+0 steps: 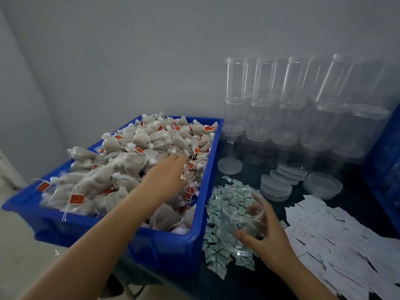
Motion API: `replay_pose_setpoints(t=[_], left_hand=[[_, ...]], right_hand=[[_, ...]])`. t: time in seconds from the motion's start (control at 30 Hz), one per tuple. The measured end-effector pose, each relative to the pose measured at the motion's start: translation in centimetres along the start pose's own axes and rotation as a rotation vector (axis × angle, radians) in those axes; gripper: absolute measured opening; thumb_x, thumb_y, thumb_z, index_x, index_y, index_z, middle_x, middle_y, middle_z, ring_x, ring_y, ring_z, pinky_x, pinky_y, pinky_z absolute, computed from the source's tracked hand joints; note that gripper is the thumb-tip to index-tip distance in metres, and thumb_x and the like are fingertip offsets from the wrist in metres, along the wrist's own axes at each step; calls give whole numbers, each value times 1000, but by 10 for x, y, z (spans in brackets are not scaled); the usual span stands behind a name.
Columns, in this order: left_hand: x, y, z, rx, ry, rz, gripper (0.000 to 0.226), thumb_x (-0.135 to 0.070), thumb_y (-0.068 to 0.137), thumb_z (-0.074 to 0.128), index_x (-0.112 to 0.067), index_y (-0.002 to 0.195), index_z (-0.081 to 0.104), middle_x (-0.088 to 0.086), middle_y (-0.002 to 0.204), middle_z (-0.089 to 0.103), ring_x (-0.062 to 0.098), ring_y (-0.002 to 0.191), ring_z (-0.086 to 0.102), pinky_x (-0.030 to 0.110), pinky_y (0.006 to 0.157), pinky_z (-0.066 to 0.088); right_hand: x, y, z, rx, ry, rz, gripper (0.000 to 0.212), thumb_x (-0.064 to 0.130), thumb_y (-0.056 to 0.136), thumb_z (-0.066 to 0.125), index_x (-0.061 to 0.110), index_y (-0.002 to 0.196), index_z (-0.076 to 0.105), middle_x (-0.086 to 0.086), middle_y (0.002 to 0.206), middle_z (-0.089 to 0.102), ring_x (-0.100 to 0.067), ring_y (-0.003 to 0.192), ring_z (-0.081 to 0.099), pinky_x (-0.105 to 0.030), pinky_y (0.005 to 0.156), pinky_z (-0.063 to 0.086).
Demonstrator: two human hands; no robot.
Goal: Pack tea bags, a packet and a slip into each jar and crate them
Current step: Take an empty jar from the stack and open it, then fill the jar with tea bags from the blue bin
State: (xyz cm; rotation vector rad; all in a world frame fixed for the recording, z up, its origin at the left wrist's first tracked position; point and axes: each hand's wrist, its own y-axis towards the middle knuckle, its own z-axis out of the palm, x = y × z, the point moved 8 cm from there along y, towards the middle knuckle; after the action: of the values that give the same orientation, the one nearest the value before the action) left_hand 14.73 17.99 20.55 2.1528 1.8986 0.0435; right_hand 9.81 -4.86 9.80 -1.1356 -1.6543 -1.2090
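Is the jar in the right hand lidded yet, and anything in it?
No lid: the jar mouth is open, tipped toward the camera. Contents cannot tell; packets show through the clear wall.

A blue crate (173, 252) fills the left and centre of the frame, heaped with tea bags (129, 161) bearing red tags; the left hand (166, 178) reaches flat into the heap, fingers seemingly spread, though blur hides any grip; at lower right the right hand (268, 239) holds an open clear jar (242, 213) over a scatter of small packets (216, 254) on the dark worktop (249, 284); white slips (337, 241) lie at far right; stacked empty jars (281, 109) and loose lids (276, 188) stand at upper right.
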Motion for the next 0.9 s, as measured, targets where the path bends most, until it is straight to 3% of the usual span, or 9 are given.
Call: replay_pose_setpoints(t=[0.07,0.17,0.23,0.43,0.57,0.67,0.9], left_hand=[[6,10,23,91,60,13,57,-27,89,63,-19,140,39,3,142,43,21,127,45,36,101,40],[12,20,50,223,123,8,42,-26,92,57,-17,131,46,6,131,51,23,116,51,36,91,45],[16,22,63,304,139,-8,43,-30,91,59,-16,130,46,7,129,51,25,114,52,37,88,45],[21,30,74,356,361,-30,36,-19,88,61,-13,122,50,11,121,53,29,107,56,39,88,50],[19,36,71,250,379,-66,26,-13,91,55,-13,116,53,12,118,55,30,105,57,38,82,50],[20,38,67,217,400,-29,20,-12,89,56,-12,109,55,10,113,58,29,104,57,36,77,47],[26,41,46,-6,258,-42,15,-23,96,50,-16,106,58,7,106,62,26,97,59,34,71,45]], right_hand=[[-3,-2,0,-59,-25,-27,90,62,52,86,78,123,32,16,129,51,11,112,53,-13,82,52],[-7,-5,3,-119,-78,-74,94,63,53,80,73,131,28,26,122,47,8,114,49,-35,93,53],[-9,-6,6,-140,-105,-100,93,65,54,78,71,132,27,29,118,44,6,114,47,-40,94,51],[-14,-4,6,-154,-99,-123,94,63,53,80,70,132,30,22,116,47,-2,110,51,-37,89,53],[-17,-5,6,-150,-78,-118,94,63,53,80,71,132,29,26,116,46,-4,113,51,-37,92,50],[-19,-6,6,-149,-64,-119,92,62,53,79,74,130,28,28,114,46,-1,113,50,-28,88,48],[-19,-5,6,-149,-47,-126,91,62,54,78,75,129,28,24,118,46,2,114,49,-18,84,46]])
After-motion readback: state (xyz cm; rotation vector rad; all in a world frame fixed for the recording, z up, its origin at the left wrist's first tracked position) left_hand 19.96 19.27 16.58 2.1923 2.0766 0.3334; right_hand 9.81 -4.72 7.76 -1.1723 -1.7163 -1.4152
